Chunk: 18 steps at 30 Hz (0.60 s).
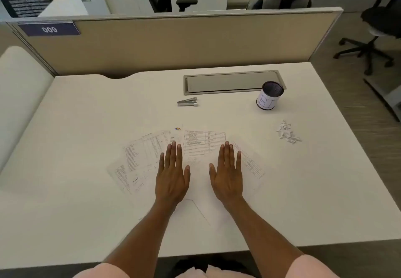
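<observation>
White desk [86, 126], wide bare stretches left and right of me, near edge at my sleeves. Partition [173, 43] closes the far edge; cable hatch [232, 81] set flush just before it. Printed papers [201, 145] fanned at desk centre, overlapping, well in from every edge. My left hand [172, 175] and right hand [227, 173] lie flat on them, fingers straight, gripping nothing, a gap between. Cup [269, 100] upright far right, touching the hatch corner. Paper scraps [287, 133] near right edge. Stapler [187, 102] beyond the papers, apart.
</observation>
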Each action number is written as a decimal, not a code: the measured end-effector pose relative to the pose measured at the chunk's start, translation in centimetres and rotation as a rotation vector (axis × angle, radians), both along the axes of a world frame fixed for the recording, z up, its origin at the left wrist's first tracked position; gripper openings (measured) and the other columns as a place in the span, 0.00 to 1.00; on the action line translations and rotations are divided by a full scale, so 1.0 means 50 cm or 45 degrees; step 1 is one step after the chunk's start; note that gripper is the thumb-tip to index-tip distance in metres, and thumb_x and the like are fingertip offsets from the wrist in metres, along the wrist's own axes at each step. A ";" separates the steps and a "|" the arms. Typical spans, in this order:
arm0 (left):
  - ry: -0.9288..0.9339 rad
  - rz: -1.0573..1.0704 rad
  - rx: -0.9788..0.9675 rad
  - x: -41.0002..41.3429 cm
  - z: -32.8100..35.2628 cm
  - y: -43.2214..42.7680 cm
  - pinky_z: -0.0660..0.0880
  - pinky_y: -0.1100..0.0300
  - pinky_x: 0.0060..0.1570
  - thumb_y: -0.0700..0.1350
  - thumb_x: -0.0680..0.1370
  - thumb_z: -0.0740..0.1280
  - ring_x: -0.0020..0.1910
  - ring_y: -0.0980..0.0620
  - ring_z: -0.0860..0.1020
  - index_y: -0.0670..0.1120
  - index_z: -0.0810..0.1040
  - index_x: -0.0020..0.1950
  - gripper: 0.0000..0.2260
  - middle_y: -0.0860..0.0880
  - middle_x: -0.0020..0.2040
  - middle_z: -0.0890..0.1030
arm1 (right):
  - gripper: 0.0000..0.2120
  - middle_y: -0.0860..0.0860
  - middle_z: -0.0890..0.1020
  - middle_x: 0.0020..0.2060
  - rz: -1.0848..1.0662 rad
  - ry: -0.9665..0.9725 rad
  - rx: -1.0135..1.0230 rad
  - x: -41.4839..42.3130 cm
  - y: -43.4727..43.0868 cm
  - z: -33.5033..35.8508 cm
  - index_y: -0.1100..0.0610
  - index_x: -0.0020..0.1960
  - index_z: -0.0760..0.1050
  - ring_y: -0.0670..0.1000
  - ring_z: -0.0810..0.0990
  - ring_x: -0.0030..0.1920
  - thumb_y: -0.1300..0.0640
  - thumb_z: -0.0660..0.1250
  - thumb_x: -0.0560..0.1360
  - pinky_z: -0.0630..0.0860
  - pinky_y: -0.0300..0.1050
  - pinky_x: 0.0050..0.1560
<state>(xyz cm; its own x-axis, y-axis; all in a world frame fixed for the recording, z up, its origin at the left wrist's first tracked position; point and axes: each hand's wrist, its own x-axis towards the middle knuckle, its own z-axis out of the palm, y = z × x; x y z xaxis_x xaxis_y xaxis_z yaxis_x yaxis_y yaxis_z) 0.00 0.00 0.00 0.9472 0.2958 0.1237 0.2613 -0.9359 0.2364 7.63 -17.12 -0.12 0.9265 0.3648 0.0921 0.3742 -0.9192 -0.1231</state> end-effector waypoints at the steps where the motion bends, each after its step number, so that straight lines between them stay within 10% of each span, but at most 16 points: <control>1: 0.013 0.019 0.027 0.003 0.001 0.002 0.47 0.45 0.87 0.54 0.87 0.49 0.88 0.47 0.47 0.43 0.46 0.88 0.32 0.44 0.89 0.49 | 0.35 0.61 0.54 0.83 -0.021 0.012 -0.007 0.004 0.002 0.001 0.64 0.83 0.50 0.60 0.54 0.83 0.43 0.49 0.85 0.54 0.61 0.82; 13: 0.232 0.164 -0.038 0.077 0.029 0.021 0.70 0.41 0.75 0.48 0.84 0.65 0.69 0.38 0.78 0.39 0.75 0.76 0.22 0.40 0.70 0.79 | 0.39 0.63 0.72 0.75 -0.235 0.250 -0.060 0.021 0.020 0.019 0.63 0.79 0.65 0.65 0.78 0.69 0.37 0.65 0.79 0.75 0.60 0.68; 18: 0.296 0.326 -0.260 0.113 0.041 0.037 0.69 0.45 0.69 0.47 0.85 0.64 0.66 0.40 0.75 0.39 0.77 0.72 0.18 0.41 0.66 0.78 | 0.41 0.63 0.75 0.72 -0.291 0.310 -0.107 0.027 0.015 0.005 0.63 0.78 0.68 0.66 0.80 0.65 0.36 0.69 0.76 0.77 0.63 0.64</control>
<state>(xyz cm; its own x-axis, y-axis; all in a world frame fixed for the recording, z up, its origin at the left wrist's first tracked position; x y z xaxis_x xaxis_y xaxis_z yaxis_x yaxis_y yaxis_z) 5.63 1.86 2.06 0.8357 0.5220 -0.1708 0.5482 -0.7736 0.3179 8.98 -16.37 0.14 0.9762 0.1425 -0.1635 0.1267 -0.9865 -0.1035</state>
